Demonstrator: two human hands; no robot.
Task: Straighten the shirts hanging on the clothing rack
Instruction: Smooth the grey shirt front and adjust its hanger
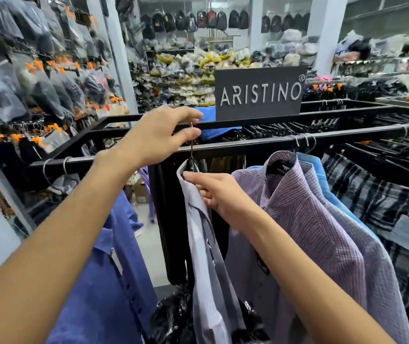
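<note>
A black metal clothing rack (248,142) crosses the middle of the view. My left hand (158,135) pinches the wire hook of a hanger (191,145) at the rail. From that hanger hangs a pale lilac-grey shirt (206,256), seen edge-on. My right hand (213,192) grips this shirt at the collar and shoulder. A purple striped shirt (310,232) hangs just to the right, with a light blue shirt (322,180) behind it. A dark blue shirt (114,281) hangs to the left, below my left forearm.
A plaid shirt (384,207) and rows of black hangers fill the rack's right side. A black ARISTINO sign (260,93) stands on the rack behind. Bagged caps hang on the wall at the left (44,90). Shelves of goods and backpacks fill the back.
</note>
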